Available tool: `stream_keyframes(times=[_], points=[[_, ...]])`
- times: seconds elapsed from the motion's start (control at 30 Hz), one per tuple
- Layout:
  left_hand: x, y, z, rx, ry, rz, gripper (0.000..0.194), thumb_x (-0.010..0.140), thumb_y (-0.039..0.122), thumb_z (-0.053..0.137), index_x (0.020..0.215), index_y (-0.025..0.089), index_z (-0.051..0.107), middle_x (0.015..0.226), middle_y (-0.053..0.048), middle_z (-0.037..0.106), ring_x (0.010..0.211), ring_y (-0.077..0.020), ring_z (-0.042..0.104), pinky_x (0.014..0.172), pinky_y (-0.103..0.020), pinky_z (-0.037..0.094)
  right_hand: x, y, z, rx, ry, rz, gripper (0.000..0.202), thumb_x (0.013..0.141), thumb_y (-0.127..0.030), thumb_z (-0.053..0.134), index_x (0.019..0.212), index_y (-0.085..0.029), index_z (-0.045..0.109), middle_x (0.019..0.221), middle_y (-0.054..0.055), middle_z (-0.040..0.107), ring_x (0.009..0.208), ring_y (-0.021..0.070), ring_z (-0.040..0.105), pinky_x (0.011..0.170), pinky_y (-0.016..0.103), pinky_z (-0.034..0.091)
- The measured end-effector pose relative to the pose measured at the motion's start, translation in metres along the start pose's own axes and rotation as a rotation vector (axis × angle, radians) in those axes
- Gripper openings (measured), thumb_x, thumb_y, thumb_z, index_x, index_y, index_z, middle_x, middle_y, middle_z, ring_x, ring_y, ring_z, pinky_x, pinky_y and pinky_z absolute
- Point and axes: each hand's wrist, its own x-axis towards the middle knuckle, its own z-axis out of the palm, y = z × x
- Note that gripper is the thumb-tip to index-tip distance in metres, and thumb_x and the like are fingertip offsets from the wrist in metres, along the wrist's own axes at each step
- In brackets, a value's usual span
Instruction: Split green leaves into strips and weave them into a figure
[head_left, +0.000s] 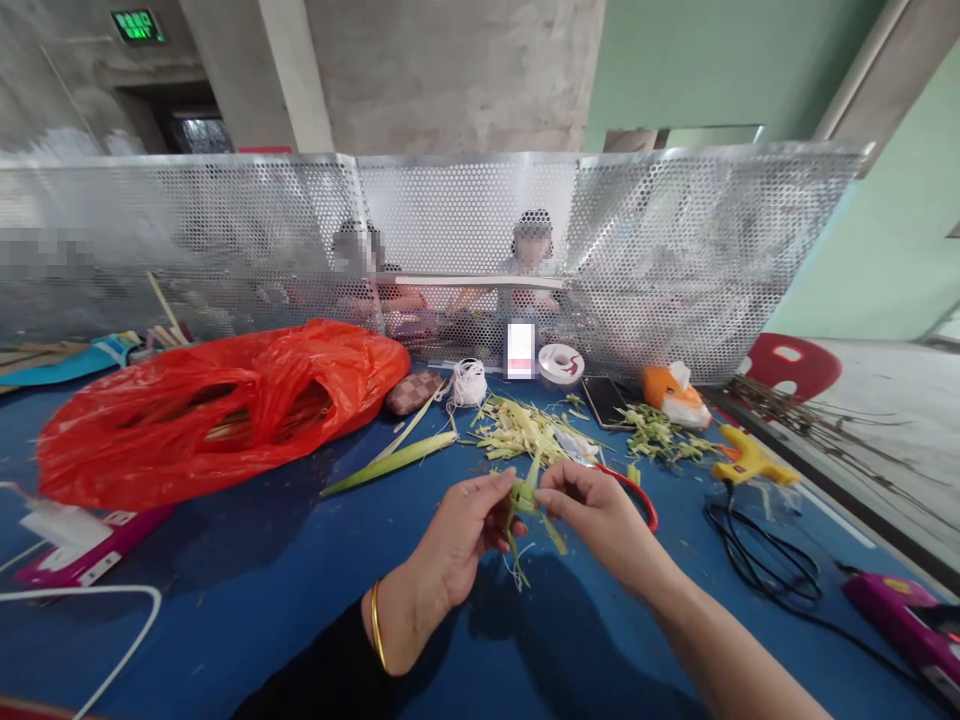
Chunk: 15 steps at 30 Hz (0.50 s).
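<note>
Between my two hands, above the blue table [247, 590], is a small woven piece of green leaf strips [524, 494] with loose ends pointing up and down. My left hand [461, 530] pinches its left side between thumb and fingers. From the right, the thumb and forefinger of my right hand [589, 505] are closed on a strip of it. Thin white threads hang below the piece. Beyond my hands lies a pile of pale leaf scraps [517, 430], with red-handled scissors [637, 495] partly hidden behind my right hand.
A red plastic bag [225, 410] and a long green leaf [394, 463] lie left. White string [469, 383], a tape roll [561, 364] and a phone [604, 402] stand farther back. At right is a yellow glue gun [752, 458] with a black cord. Two people sit behind the perforated screen [457, 220].
</note>
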Motion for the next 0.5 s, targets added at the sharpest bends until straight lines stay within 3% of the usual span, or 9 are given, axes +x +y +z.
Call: stream_keyframes(times=[0.13,0.5], points=[[-0.0013,0.0008,0.0023,0.054,-0.022,0.0,0.038,0.064,0.048,0.08,0.07,0.013,0.065,0.06,0.001,0.059,0.052,-0.01,0.059,0.043,-0.018,0.036,-0.0021,0.0034,0.0026,-0.093,0.037,-0.037,0.021,0.077,-0.034,0.063,0.065,-0.019,0.055,0.055,-0.005,0.045,0.053,0.0112,0.039,0.05,0.024,0.032],[0.0007,-0.0031,0.0037,0.11,-0.008,0.029,0.034,0.065,0.044,0.08,0.072,0.013,0.069,0.059,0.0,0.061,0.054,-0.0122,0.062,0.043,-0.017,0.038,-0.0045,0.0051,0.0057,-0.269,0.108,-0.079,0.014,0.074,-0.022,0.057,0.063,-0.021,0.049,0.059,-0.003,0.05,0.057,0.0133,0.047,0.053,0.025,0.037]])
